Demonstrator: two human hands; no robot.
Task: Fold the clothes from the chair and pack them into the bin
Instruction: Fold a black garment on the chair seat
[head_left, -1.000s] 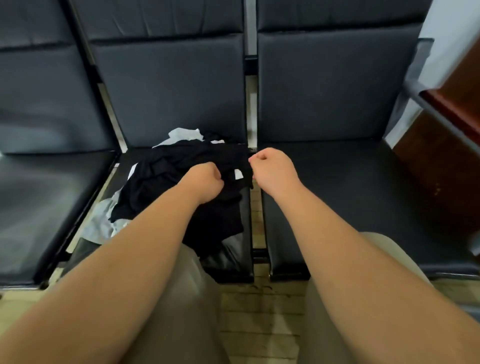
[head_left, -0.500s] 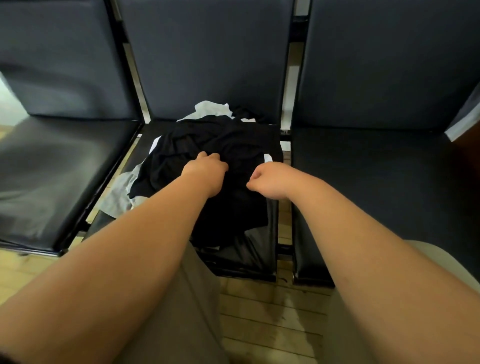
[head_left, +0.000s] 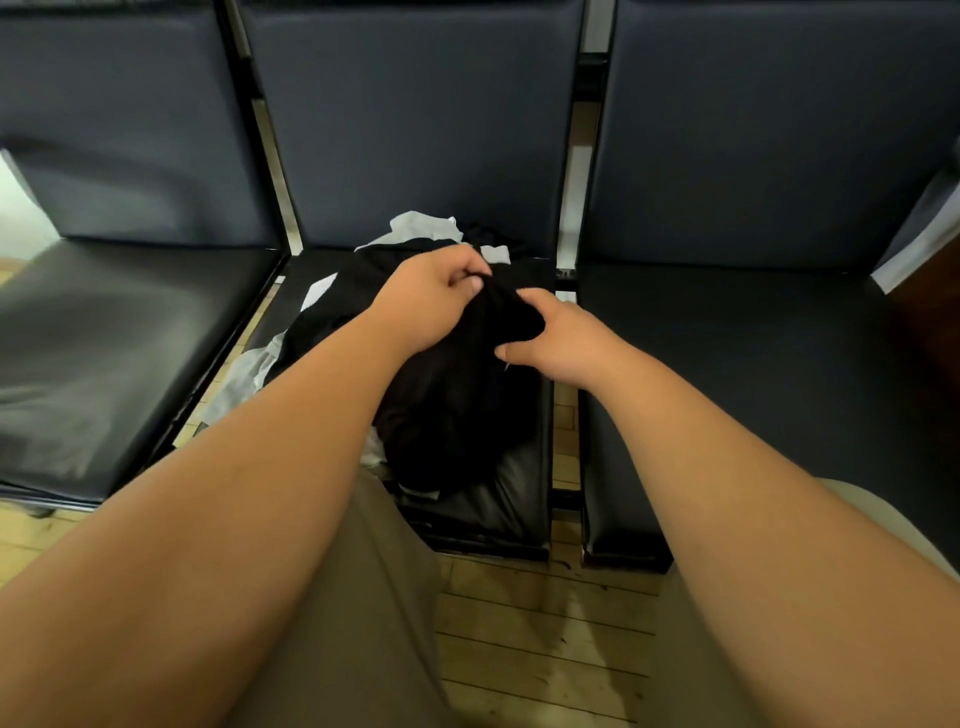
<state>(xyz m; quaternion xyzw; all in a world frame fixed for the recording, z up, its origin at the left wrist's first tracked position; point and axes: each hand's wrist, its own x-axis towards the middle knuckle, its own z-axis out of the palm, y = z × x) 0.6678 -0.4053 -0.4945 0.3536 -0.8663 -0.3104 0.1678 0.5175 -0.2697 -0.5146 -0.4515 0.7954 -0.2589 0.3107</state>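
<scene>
A heap of clothes lies on the middle chair seat (head_left: 498, 499). On top is a black garment (head_left: 452, 405), with pale grey cloth (head_left: 423, 228) showing behind it and at its left side. My left hand (head_left: 431, 296) pinches a raised fold of the black garment between thumb and fingers. My right hand (head_left: 550, 338) grips the same bunch of black cloth from the right, thumb below and fingers curled over it. The two hands are close together above the pile. No bin is in view.
Dark padded chairs stand in a row: one on the left (head_left: 104, 353) and one on the right (head_left: 769, 374), with tall backrests behind. Wooden floorboards (head_left: 545, 639) show below. My legs in khaki trousers (head_left: 332, 623) are at the bottom.
Both hands have moved up and closer together and now lift a fold of the black garment; earlier they rested as fists on the pile. The camera has moved closer and left.
</scene>
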